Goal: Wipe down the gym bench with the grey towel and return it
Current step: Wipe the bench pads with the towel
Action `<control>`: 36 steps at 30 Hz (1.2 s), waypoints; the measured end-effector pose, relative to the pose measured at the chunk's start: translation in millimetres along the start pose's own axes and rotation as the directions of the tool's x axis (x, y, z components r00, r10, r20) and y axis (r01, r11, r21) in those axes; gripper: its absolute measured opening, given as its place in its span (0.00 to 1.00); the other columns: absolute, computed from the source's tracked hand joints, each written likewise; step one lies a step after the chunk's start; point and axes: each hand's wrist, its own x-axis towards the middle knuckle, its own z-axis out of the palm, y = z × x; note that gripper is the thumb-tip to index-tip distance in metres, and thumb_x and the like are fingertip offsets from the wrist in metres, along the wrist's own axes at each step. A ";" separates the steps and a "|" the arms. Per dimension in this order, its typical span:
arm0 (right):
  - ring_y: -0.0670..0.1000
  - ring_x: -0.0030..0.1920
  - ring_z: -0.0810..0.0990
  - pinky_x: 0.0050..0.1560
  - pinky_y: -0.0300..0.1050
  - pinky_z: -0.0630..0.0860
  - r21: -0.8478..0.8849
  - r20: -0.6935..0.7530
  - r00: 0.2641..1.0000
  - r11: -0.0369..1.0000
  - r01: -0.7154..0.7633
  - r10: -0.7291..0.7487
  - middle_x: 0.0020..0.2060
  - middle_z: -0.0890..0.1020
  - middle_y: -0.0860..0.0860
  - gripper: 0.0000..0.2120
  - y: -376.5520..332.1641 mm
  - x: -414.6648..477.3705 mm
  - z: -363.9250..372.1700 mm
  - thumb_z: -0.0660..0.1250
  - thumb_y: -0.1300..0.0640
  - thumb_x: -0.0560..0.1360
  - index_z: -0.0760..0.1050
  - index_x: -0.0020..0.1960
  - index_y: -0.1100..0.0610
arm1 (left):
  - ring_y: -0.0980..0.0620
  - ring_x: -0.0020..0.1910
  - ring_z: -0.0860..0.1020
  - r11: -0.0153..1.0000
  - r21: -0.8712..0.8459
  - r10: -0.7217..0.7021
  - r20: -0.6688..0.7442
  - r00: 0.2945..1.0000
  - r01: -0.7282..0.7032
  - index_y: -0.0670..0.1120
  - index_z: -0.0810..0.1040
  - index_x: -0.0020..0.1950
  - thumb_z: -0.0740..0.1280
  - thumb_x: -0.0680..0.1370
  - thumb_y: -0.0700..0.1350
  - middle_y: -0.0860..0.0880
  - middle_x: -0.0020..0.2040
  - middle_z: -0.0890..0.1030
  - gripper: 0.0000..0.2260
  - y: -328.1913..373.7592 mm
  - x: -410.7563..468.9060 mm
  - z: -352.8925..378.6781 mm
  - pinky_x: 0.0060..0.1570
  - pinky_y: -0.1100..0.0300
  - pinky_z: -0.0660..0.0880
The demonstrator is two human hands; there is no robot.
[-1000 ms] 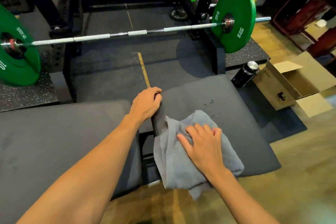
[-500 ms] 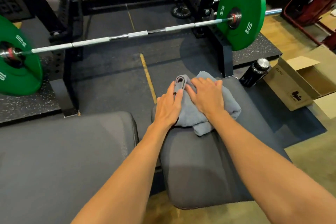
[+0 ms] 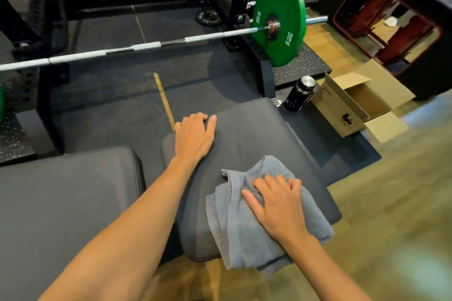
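The gym bench has two dark grey pads: a small seat pad [image 3: 254, 139] in the middle and a long back pad [image 3: 61, 203] at the left. A crumpled grey towel [image 3: 242, 232] lies on the near right part of the seat pad and hangs over its front edge. My right hand [image 3: 278, 205] presses flat on top of the towel, fingers spread and slightly curled into the cloth. My left hand [image 3: 194, 137] rests palm down on the far left corner of the seat pad, with nothing in it.
A barbell [image 3: 146, 46] with a green 10 kg plate [image 3: 278, 22] sits across the rack beyond the bench. A black bottle [image 3: 299, 94] and an open cardboard box [image 3: 352, 102] stand on the floor to the right. Wooden floor lies near right.
My right hand has dragged the towel from the far end of the seat pad back to its near right edge. My left hand came off the towel and stays on the pad's far corner.
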 end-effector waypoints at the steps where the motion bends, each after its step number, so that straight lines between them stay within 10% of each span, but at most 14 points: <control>1: 0.54 0.36 0.74 0.42 0.52 0.63 -0.006 -0.014 1.000 1.000 -0.008 0.008 0.32 0.76 0.47 0.16 -0.3 6.7 3.1 0.57 0.41 0.78 0.73 0.39 0.50 | 0.44 0.55 0.75 1.000 -0.013 0.008 -0.027 1.000 -0.009 0.44 0.78 0.57 0.53 0.80 0.57 0.45 0.55 0.81 0.22 -0.9 -0.3 2.5 0.59 0.50 0.63; 11: 0.55 0.44 0.76 0.50 0.56 0.64 0.018 0.024 0.999 0.999 0.029 -0.029 0.39 0.81 0.49 0.18 -12.1 201.9 60.1 0.54 0.41 0.80 0.75 0.45 0.52 | 0.43 0.42 0.72 0.999 -0.030 0.023 -0.107 0.994 -0.026 0.46 0.67 0.39 0.47 0.79 0.55 0.46 0.38 0.74 0.18 -7.3 8.0 8.8 0.44 0.52 0.60; 24: 0.54 0.39 0.75 0.44 0.52 0.63 0.081 0.019 0.998 0.995 0.056 -0.058 0.35 0.77 0.48 0.16 31.1 2.0 -11.6 0.57 0.41 0.78 0.74 0.42 0.50 | 0.40 0.60 0.74 0.991 0.134 0.026 -0.029 0.999 -0.022 0.43 0.75 0.64 0.56 0.80 0.55 0.41 0.61 0.79 0.21 14.0 -4.8 11.1 0.60 0.47 0.62; 31: 0.54 0.37 0.73 0.44 0.53 0.63 0.007 -0.037 0.996 0.997 -0.078 0.078 0.32 0.76 0.48 0.17 25.5 69.1 20.9 0.57 0.41 0.79 0.71 0.38 0.50 | 0.48 0.41 0.72 0.997 -0.070 -0.044 -0.136 0.990 0.035 0.54 0.69 0.35 0.47 0.78 0.57 0.53 0.37 0.77 0.18 14.2 -1.7 12.6 0.53 0.51 0.65; 36: 0.58 0.43 0.76 0.49 0.57 0.64 0.043 0.010 0.998 0.997 -0.063 0.062 0.37 0.80 0.51 0.17 16.3 200.1 52.9 0.55 0.41 0.80 0.70 0.40 0.50 | 0.51 0.38 0.68 1.000 0.000 -0.003 -0.189 0.982 0.003 0.50 0.70 0.36 0.49 0.79 0.56 0.54 0.35 0.71 0.18 9.6 1.9 18.4 0.46 0.57 0.58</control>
